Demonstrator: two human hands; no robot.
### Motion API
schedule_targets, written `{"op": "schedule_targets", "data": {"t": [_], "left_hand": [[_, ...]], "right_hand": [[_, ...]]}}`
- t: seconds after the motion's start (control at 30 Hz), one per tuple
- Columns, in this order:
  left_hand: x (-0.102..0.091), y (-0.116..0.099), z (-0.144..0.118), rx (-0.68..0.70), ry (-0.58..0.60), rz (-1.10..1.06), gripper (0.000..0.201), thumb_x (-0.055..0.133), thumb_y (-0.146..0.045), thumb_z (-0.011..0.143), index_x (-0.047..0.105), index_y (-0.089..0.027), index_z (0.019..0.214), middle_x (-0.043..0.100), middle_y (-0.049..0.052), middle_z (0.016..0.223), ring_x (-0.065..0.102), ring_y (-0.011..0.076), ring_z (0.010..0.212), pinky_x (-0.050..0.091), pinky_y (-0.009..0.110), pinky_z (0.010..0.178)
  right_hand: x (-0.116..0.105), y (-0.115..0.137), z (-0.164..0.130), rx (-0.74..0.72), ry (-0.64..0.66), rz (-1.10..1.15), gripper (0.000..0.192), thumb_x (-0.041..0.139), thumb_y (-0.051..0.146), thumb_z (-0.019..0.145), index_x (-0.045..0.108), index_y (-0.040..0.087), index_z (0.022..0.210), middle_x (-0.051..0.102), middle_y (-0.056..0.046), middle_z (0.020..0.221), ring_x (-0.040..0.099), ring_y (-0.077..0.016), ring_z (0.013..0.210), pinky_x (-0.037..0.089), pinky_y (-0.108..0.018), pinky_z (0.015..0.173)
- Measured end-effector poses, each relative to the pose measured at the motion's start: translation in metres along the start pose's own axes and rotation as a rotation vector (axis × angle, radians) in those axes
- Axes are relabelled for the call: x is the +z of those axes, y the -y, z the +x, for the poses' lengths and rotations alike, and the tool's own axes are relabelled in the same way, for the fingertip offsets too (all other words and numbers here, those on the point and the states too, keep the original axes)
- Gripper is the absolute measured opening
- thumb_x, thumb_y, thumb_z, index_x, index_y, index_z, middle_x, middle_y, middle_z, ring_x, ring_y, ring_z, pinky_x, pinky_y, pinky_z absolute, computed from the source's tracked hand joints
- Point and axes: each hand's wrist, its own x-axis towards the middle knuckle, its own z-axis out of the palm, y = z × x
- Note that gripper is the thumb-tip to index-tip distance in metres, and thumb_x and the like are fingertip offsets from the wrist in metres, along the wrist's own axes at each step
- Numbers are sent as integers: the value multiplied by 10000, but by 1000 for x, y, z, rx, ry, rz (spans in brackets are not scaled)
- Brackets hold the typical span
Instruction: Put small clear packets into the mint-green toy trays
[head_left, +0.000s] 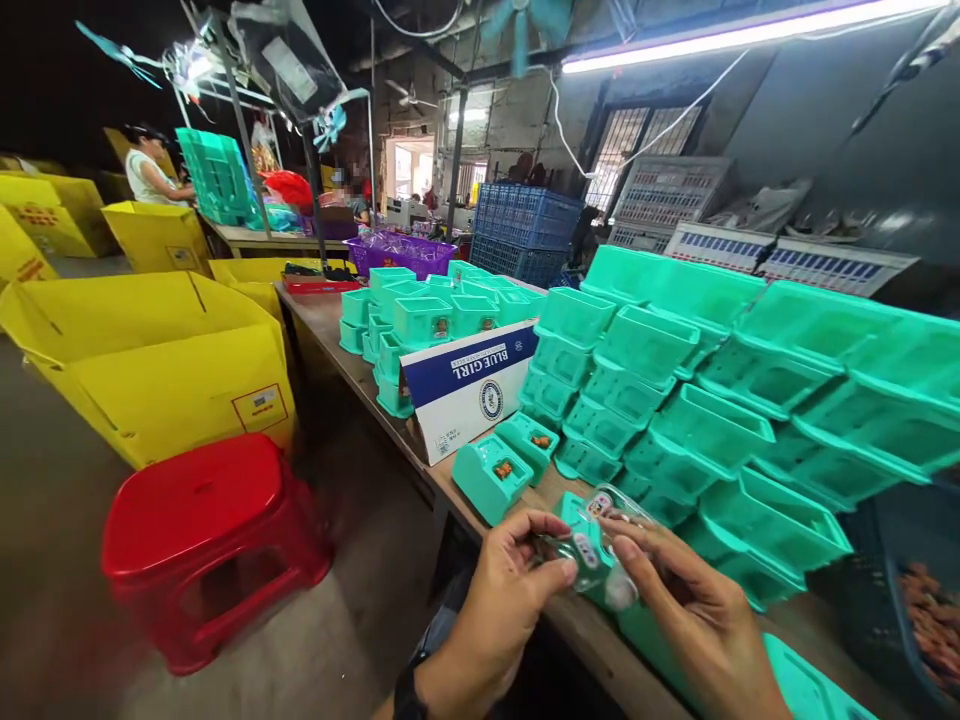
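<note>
My left hand (504, 590) and my right hand (694, 610) both grip one small teal plastic box with a clear lid and printed stickers (592, 545), held just above the wooden table's (352, 360) near edge. Both hands pinch the clear lid at its sides. Two more small teal boxes (495, 475) with brown bits inside lie on the table just beyond my hands. A white and blue carton (469, 385) printed with lettering stands behind them.
Tall stacks of teal trays (720, 400) fill the table to the right and back. A red plastic stool (202, 545) and open yellow cartons (150, 360) stand on the floor at left. A dark basket (922, 600) with brown pieces sits far right. A person (150, 165) works in the background.
</note>
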Motion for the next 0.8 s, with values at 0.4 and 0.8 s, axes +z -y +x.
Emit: {"op": "schedule_targets", "data": {"t": [0.4, 0.8], "left_hand": [[-26, -23, 15, 376, 171, 490, 91, 751, -226, 882, 823, -179, 914, 727, 70, 938, 685, 184, 861, 516, 266, 773], [-5, -39, 66, 739, 317, 1277, 210, 519, -9, 923, 704, -104, 954, 685, 124, 1021, 683, 249, 950, 577, 336, 839]], "right_hand": [[-2, 1, 54, -134, 554, -79, 248, 700, 487, 946, 859, 315, 1029, 813, -70, 974, 758, -220, 878, 623, -285, 783], [31, -5, 70, 302, 95, 126, 802, 816, 742, 685, 709, 181, 1248, 801, -152, 1147, 767, -333, 1036, 648, -425, 889]]}}
